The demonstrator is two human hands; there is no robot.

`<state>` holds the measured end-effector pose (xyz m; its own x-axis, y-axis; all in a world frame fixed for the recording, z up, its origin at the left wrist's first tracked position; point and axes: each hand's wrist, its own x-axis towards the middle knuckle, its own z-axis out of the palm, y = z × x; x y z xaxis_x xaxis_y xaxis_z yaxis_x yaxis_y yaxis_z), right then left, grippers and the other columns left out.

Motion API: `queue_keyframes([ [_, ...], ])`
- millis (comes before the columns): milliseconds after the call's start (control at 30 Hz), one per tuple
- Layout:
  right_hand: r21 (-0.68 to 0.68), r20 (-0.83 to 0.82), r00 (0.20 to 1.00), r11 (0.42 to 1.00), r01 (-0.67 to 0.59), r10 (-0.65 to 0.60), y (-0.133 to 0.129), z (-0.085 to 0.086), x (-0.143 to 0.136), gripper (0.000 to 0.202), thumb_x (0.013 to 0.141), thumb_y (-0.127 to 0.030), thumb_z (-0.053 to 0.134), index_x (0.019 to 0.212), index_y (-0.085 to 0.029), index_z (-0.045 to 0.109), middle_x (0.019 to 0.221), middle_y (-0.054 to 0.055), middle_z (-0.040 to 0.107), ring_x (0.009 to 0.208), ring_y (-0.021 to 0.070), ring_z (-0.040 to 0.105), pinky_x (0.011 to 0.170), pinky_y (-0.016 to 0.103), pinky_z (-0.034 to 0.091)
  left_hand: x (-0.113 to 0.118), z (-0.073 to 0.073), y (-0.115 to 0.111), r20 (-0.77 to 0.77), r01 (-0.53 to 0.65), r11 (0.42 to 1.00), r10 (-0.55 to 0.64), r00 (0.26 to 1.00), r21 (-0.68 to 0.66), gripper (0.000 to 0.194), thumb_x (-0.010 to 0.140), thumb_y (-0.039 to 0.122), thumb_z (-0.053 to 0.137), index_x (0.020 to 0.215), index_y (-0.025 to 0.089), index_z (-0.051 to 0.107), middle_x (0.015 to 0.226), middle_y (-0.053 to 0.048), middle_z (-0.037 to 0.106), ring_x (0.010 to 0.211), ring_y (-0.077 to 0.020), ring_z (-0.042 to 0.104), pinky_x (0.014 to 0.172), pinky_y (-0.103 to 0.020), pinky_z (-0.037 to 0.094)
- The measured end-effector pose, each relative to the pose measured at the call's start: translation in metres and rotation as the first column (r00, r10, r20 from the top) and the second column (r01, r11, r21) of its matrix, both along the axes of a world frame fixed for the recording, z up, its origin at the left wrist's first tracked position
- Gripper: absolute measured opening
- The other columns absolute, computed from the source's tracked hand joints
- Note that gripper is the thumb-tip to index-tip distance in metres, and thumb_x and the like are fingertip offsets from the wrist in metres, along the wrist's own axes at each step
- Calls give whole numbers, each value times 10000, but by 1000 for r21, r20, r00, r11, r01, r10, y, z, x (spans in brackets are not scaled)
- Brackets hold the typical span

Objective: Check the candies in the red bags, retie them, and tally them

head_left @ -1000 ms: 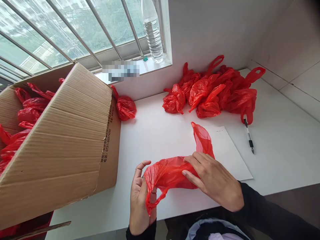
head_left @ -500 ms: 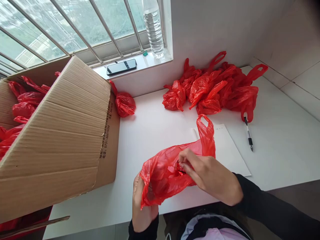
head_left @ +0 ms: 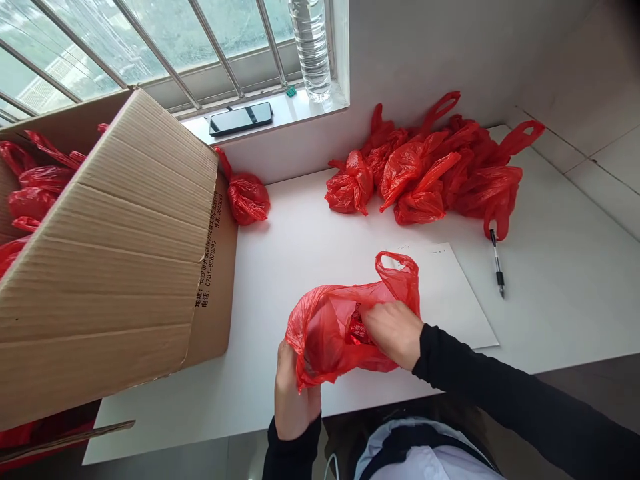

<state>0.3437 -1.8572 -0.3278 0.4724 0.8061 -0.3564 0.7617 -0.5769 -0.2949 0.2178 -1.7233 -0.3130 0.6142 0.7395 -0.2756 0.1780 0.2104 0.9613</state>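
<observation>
The left hand (head_left: 295, 393) is gripping the near edge of a red bag (head_left: 345, 327), fingers closed on the plastic; the right hand (head_left: 393, 331) is curling into the bag's open mouth, pinching something small and red inside; the bag is sitting on the white table (head_left: 310, 240), between the box (head_left: 120, 267) and the paper (head_left: 455, 293); more tied bags (head_left: 430, 173) are lying near the wall, with a pen (head_left: 497, 263) just beside them.

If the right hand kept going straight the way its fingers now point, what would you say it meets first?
The right hand points left into the open red bag, fingers at a small red packet inside. It would likely press that packet first, then the bag's far wall near the left hand; depth is unclear.
</observation>
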Motion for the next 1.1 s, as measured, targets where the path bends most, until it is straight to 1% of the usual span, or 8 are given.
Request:
queue_keyframes([
  [100,-13,22,1000,1000,13,-12,2,-3,-3,197,827,-129,656,1014,-81,692,722,125,723,644,294,696,483,336,283,0,-1,2,-13,-10,986,8,1000,-167,419,758,596,707,899,204,759,838,-68,725,753,-258,705,680,-374,595],
  [200,-16,24,1000,1000,12,-11,8,-11,-7,218,788,-62,645,997,-103,690,751,114,734,672,283,703,495,327,296,0,-3,1,-21,-39,955,34,999,-293,419,705,588,754,885,210,752,872,-63,714,811,-268,707,702,-375,600],
  [300,6,6,1000,1000,-10,10,11,-17,-8,58,809,-122,661,843,-167,674,779,85,735,694,248,696,518,317,309,-1,-5,1,-24,-52,950,47,999,-309,384,715,565,751,857,208,744,867,-65,704,832,-271,706,721,-374,599],
  [400,23,-1,1000,1000,-13,13,8,-16,-6,12,833,-183,651,821,-184,655,774,66,727,699,243,693,515,319,284,-2,-6,2,-29,-71,942,65,997,-327,385,688,561,771,844,210,744,873,-61,698,844,-274,698,732,-378,599],
  [567,-8,2,1000,1000,21,-21,5,-11,-5,77,890,-201,589,863,-172,655,761,73,724,690,247,703,503,326,245,-1,-5,0,-33,-107,929,102,994,-354,430,622,580,819,833,212,751,861,-48,676,889,-272,678,773,-370,592],
  [733,-48,42,996,996,80,-78,15,-8,-12,221,942,-175,535,1085,-58,655,800,160,742,733,306,730,516,341,243,1,-5,-3,-32,-138,915,137,990,-380,518,535,627,854,836,213,775,876,-47,680,895,-275,671,778,-365,589],
  [933,16,4,994,994,111,-111,11,-10,-12,161,927,-183,517,860,-146,659,797,121,740,732,278,721,539,346,239,-1,-9,-4,-23,-159,904,163,986,-397,514,524,629,861,821,219,774,833,-33,668,866,-269,669,774,-371,594],
  [1100,84,-64,961,958,274,-269,11,-3,-9,263,986,-286,439,824,-180,617,786,62,731,700,202,693,568,306,332,-3,-11,-3,-2,-129,902,140,990,-411,502,585,619,834,873,213,768,924,-65,703,967,-306,672,814,-390,589],
])
